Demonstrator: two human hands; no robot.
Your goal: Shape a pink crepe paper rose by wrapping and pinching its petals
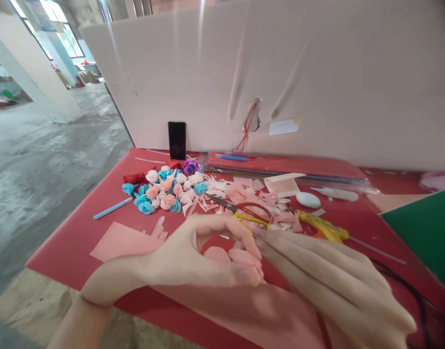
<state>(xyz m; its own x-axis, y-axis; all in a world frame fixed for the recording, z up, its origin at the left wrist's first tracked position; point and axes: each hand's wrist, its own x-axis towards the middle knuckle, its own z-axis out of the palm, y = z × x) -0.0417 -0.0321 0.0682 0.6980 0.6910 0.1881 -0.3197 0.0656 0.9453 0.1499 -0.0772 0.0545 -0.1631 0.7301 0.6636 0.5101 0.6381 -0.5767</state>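
Observation:
My left hand (204, 257) is curled above the table's front, thumb and fingertips pinching pink paper petals (244, 257). Part of the petals is hidden behind the thumb. My right hand (335, 276) lies to their right with its fingers stretched out side by side, the tips touching or very close to the left fingertips. Its thumb is out of sight. Below both hands is a large pink paper sheet (240, 310). Just beyond them rest scissors (253, 213) with red and yellow handles, among pink paper scraps (240, 191).
Finished paper roses (167, 189) in blue, pink and white cluster at the back left. A black phone (177, 140) leans on the white panel (208, 82). Rightward lie a yellow glue gun (324, 227), a white egg-shaped object (308, 199), a green sheet (426, 232) and a dark cable (407, 283).

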